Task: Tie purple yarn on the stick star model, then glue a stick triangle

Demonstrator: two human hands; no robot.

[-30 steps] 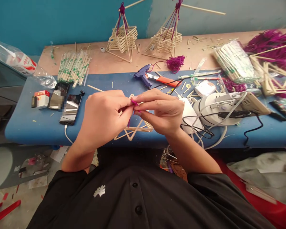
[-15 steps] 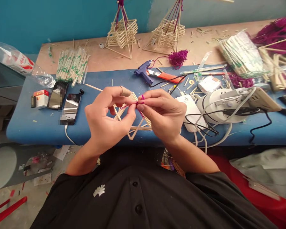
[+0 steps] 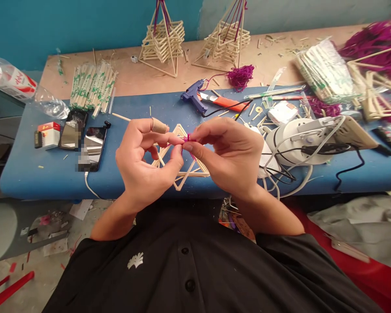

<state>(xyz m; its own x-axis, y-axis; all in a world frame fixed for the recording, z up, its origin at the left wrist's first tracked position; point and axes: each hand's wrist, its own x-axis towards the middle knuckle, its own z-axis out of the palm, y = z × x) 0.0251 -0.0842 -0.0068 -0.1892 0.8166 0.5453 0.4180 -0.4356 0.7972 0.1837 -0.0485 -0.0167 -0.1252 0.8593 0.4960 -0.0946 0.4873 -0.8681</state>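
Observation:
Between my hands is purple yarn (image 3: 188, 138), pinched at the fingertips. My left hand (image 3: 146, 158) has its thumb and index finger closed on the yarn; a tan band wraps one of its fingers. My right hand (image 3: 230, 154) pinches the same yarn from the other side with thumb and forefinger. Below my fingers lies a stacked frame of thin wooden sticks (image 3: 179, 181), partly hidden by both hands, with purple strands running down to it. A single stick (image 3: 121, 117) pokes out past my left hand.
Two stick structures with purple strings (image 3: 163, 41) stand at the back. A blue glue gun (image 3: 194, 96) and an orange-handled cutter (image 3: 226, 102) lie beyond my hands. Phones (image 3: 94, 145) and wrapped sticks (image 3: 93, 87) are left; a white round stand (image 3: 291, 145) with cables is right.
My right hand's fingers have shifted on the yarn, and the purple loop is now drawn in closer between the fingertips. The whole view has moved slightly.

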